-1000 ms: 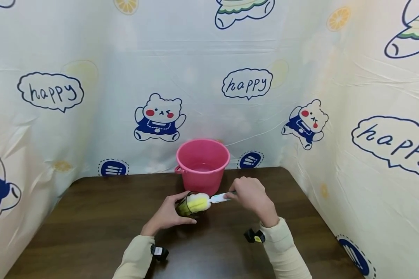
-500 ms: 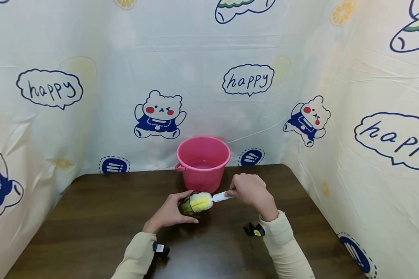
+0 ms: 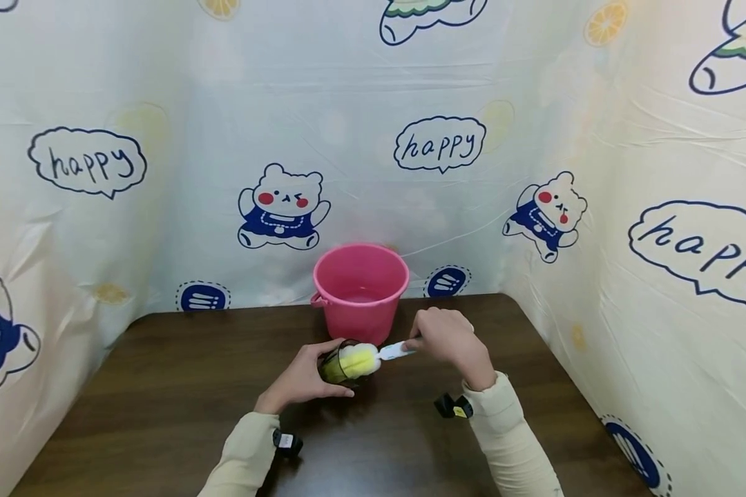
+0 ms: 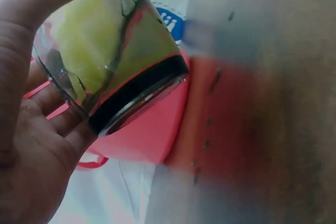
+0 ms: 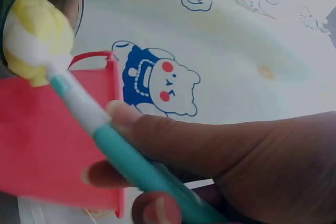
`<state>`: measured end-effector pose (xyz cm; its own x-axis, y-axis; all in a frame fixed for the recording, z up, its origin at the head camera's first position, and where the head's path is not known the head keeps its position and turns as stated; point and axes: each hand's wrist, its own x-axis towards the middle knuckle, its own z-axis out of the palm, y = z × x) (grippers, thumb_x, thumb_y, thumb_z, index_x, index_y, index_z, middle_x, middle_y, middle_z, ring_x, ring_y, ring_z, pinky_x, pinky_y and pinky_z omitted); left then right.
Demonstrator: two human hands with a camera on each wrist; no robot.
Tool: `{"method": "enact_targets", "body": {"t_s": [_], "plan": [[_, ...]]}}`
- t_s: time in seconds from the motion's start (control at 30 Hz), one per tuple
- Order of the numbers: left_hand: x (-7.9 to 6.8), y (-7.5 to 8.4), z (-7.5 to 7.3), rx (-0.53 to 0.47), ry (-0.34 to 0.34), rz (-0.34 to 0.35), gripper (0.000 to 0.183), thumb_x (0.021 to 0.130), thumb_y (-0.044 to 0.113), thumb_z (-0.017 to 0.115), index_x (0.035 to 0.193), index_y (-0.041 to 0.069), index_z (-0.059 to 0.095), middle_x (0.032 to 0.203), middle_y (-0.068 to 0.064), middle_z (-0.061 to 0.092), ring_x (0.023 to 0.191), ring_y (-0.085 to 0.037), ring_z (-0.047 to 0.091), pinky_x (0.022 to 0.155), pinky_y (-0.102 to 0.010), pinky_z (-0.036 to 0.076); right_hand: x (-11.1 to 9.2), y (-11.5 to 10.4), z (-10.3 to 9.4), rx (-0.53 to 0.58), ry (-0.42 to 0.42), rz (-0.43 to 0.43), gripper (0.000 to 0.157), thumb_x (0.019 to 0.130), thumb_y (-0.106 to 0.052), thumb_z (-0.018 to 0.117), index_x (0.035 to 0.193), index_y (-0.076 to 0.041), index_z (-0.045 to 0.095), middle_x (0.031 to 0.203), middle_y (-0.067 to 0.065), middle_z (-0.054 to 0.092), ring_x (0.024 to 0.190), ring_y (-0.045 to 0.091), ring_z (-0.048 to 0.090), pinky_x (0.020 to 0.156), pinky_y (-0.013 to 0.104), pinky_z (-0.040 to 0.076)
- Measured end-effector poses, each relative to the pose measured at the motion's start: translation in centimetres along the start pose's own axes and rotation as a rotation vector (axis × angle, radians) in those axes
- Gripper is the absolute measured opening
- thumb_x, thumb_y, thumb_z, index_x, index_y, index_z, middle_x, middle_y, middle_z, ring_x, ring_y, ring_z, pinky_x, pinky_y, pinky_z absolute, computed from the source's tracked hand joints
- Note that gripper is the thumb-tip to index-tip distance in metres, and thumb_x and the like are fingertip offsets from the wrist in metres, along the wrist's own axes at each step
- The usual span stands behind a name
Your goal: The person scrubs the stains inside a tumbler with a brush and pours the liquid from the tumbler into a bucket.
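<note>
My left hand (image 3: 304, 376) grips a dark, see-through glass (image 4: 121, 51), tilted with its mouth toward the right. In the left wrist view the thumb lies across one side and the fingers wrap behind. A sponge cup brush (image 5: 39, 35), with a yellow and white head, reaches into the glass mouth. Part of the sponge (image 3: 359, 360) stands out past the rim. My right hand (image 3: 445, 342) holds the brush by its white and teal handle (image 5: 126, 150), thumb along one side and fingers curled beneath.
A pink bucket (image 3: 362, 276) stands on the dark wooden table (image 3: 180, 386), just behind the hands. A pale printed curtain (image 3: 348, 90) hangs around the back and sides of the table.
The brush head shifts slightly right, so a little more sponge shows outside the glass. Both hands keep their grips, and the view moves slightly.
</note>
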<state>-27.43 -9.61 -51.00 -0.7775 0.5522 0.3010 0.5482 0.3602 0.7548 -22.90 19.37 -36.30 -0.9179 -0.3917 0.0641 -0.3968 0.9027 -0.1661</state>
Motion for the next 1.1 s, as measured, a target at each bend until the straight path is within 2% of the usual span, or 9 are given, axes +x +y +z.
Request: {"method": "enact_targets", "body": {"t_s": [0.13,0.27,0.37,0.57,0.67,0.77,0.9,1.0,1.1], "plan": [[0.1,0.0,-0.5,0.010,-0.014,-0.005,0.092,0.067,0.049,0.094,0.146,0.018,0.056,0.142,0.009,0.060,0.130,-0.012,0.056,0.106,-0.042,0.051,0.1,0.1,0.1,0.040,-0.026,-0.020,0.020,0.083,-0.036,0.085,0.067,-0.024,0.080,0.050,-0.014,0.052,0.050,0.007,0.037,0.044,0.026,0.030],[0.4,0.0,-0.6,0.014,0.003,-0.004,0.095,0.067,0.050,0.094,0.147,0.015,0.055,0.143,0.006,0.060,0.129,-0.014,0.057,0.104,-0.044,0.052,0.4,0.5,0.4,0.012,0.048,-0.050,0.017,0.085,-0.039,0.083,0.075,-0.025,0.082,0.057,-0.014,0.060,0.050,0.007,0.040,0.044,0.025,0.031],[0.6,0.0,-0.8,0.012,0.027,0.004,0.094,0.067,0.048,0.094,0.146,0.015,0.055,0.140,0.006,0.061,0.125,-0.015,0.059,0.103,-0.044,0.053,0.8,0.4,0.6,-0.009,0.074,-0.022,0.017,0.087,-0.041,0.080,0.081,-0.025,0.084,0.060,-0.015,0.062,0.050,0.008,0.043,0.044,0.025,0.033],[1.0,0.2,-0.8,0.017,0.017,-0.003,0.095,0.067,0.047,0.094,0.147,0.014,0.055,0.142,0.004,0.060,0.128,-0.017,0.057,0.105,-0.047,0.052,0.6,0.3,0.0,0.034,-0.004,-0.008,0.015,0.086,-0.036,0.082,0.079,-0.023,0.084,0.058,-0.009,0.062,0.051,0.009,0.042,0.045,0.026,0.034],[1.2,0.3,-0.5,0.014,0.011,-0.032,0.096,0.068,0.047,0.094,0.148,0.013,0.053,0.146,0.003,0.058,0.130,-0.019,0.056,0.106,-0.048,0.050,0.6,0.4,-0.4,0.022,0.015,-0.028,0.014,0.086,-0.036,0.083,0.078,-0.024,0.084,0.055,-0.010,0.059,0.051,0.009,0.040,0.045,0.026,0.031],[1.3,0.2,-0.4,-0.003,0.030,-0.047,0.096,0.068,0.043,0.095,0.149,0.013,0.052,0.146,0.002,0.058,0.130,-0.021,0.055,0.107,-0.049,0.050,1.0,0.6,-0.3,-0.009,0.047,-0.009,0.015,0.086,-0.038,0.081,0.080,-0.025,0.084,0.055,-0.014,0.056,0.050,0.009,0.041,0.044,0.025,0.030],[1.3,0.2,-0.5,-0.017,0.047,-0.038,0.096,0.067,0.040,0.096,0.148,0.013,0.053,0.144,0.003,0.059,0.129,-0.020,0.056,0.107,-0.050,0.050,1.2,0.6,-0.3,-0.003,0.011,0.037,0.016,0.087,-0.039,0.081,0.081,-0.024,0.084,0.055,-0.015,0.057,0.050,0.010,0.042,0.045,0.026,0.031],[1.4,0.3,-0.4,-0.011,0.043,-0.040,0.095,0.067,0.040,0.096,0.148,0.015,0.054,0.145,0.004,0.059,0.130,-0.019,0.055,0.107,-0.049,0.050,1.1,0.9,-0.4,0.022,-0.015,0.010,0.015,0.086,-0.037,0.082,0.080,-0.024,0.084,0.054,-0.014,0.057,0.052,0.009,0.042,0.046,0.026,0.031],[1.3,0.4,-0.3,-0.005,0.039,-0.054,0.096,0.067,0.043,0.095,0.148,0.014,0.054,0.146,0.003,0.058,0.130,-0.020,0.055,0.106,-0.048,0.051,1.2,1.5,-0.3,0.031,-0.001,-0.039,0.015,0.086,-0.037,0.082,0.080,-0.024,0.084,0.054,-0.013,0.057,0.052,0.009,0.043,0.045,0.025,0.031]]}}
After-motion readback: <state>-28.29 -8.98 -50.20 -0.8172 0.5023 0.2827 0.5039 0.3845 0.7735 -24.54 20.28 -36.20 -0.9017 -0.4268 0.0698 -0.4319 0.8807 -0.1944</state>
